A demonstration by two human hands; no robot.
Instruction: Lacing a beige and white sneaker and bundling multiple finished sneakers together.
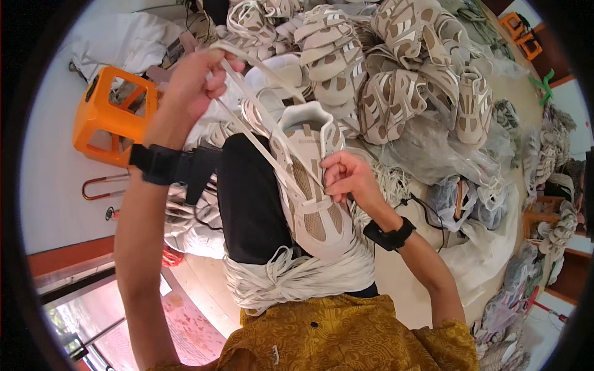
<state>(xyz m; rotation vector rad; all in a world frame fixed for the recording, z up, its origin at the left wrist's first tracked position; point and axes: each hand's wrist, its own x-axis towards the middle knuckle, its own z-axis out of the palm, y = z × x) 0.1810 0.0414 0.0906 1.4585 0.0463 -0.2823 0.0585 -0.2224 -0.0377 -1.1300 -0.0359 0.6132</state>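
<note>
A beige and white sneaker (318,229) rests on my lap, its toe toward me and its opening away from me. My left hand (201,80) is raised to the upper left, fingers closed on a pale flat shoelace (247,96) that stretches taut down to the shoe. My right hand (346,176) is at the right side of the lacing, thumb and fingers pinched together at the eyelet edge; the lace end there is too small to make out clearly. A thick bundle of loose pale laces (297,278) lies across my lap below the toe.
A large heap of similar sneakers (396,99) lies beyond my knees, partly in clear plastic (427,145). An orange plastic stool (114,117) stands at the left. More bagged shoes (510,297) line the right side. Dark straps with cables circle both wrists.
</note>
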